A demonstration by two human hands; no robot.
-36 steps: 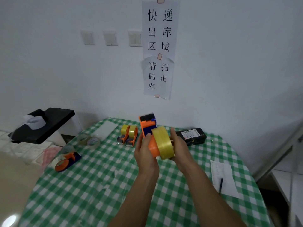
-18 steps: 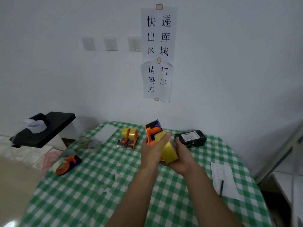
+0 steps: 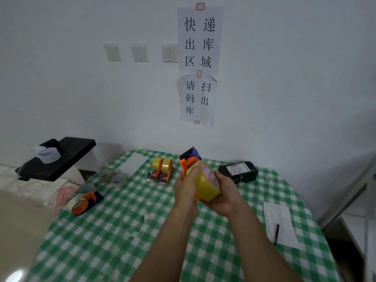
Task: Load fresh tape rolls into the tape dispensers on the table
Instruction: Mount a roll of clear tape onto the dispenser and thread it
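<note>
Above the green checked table [image 3: 122, 231] I hold an orange tape dispenser [image 3: 188, 159] with a yellow tape roll [image 3: 206, 186] on it. My left hand [image 3: 186, 188] grips the dispenser's side, fingers over the roll. My right hand [image 3: 224, 195] cups the roll from the right and below. Two loaded orange dispensers [image 3: 161, 169] stand side by side at the back. Another orange and blue dispenser [image 3: 85, 202] lies on its side at the left edge. Two loose tape rolls [image 3: 113, 177] lie at the back left.
A black handheld scanner [image 3: 238, 171] lies behind my hands. Paper [image 3: 280, 224] with a pen [image 3: 276, 233] sits at the right edge. A white flat pad [image 3: 135, 163] is at the back. A black shelf [image 3: 59, 157] with a white roll stands left of the table.
The roll, seen edge-on earlier, now sits tilted against the dispenser. Both hands have closed in around it and turned the dispenser, whose blue end points up and away.
</note>
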